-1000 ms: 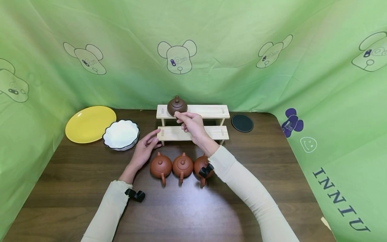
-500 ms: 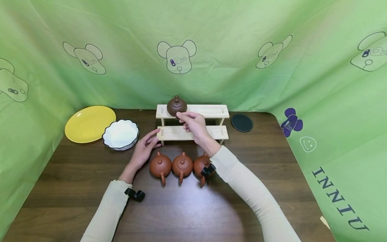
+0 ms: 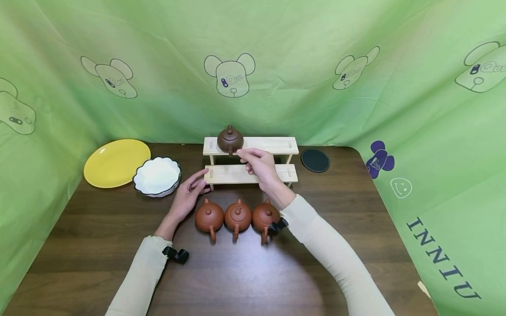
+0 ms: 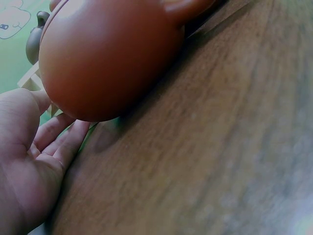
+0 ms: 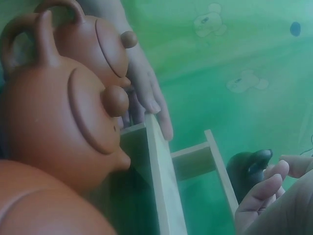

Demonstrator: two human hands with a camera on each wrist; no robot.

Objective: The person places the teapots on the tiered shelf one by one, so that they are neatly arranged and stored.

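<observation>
A dark brown teapot (image 3: 230,139) stands at the left end of the upper board of a two-step wooden rack (image 3: 272,145), handle toward me. My right hand (image 3: 262,169) is just right of that handle, thumb and forefinger near each other with nothing held; the right wrist view has the fingertips beside the dark handle (image 5: 264,155). My left hand (image 3: 186,197) touches the left end of the lower board (image 3: 245,174) with extended fingers. Three reddish-brown teapots (image 3: 238,216) sit in a row in front of the rack, handles toward me. One teapot (image 4: 107,58) fills much of the left wrist view.
At the back left lie a yellow plate (image 3: 114,162) and a white scalloped bowl (image 3: 157,176) with a dark rim. A round black coaster (image 3: 315,160) lies right of the rack. Green cloth (image 3: 276,87) walls off the back and sides of the brown table (image 3: 99,254).
My right hand has drawn away to the right from the dark teapot's handle, letting it go; the handle now shows. My left hand keeps its place at the rack.
</observation>
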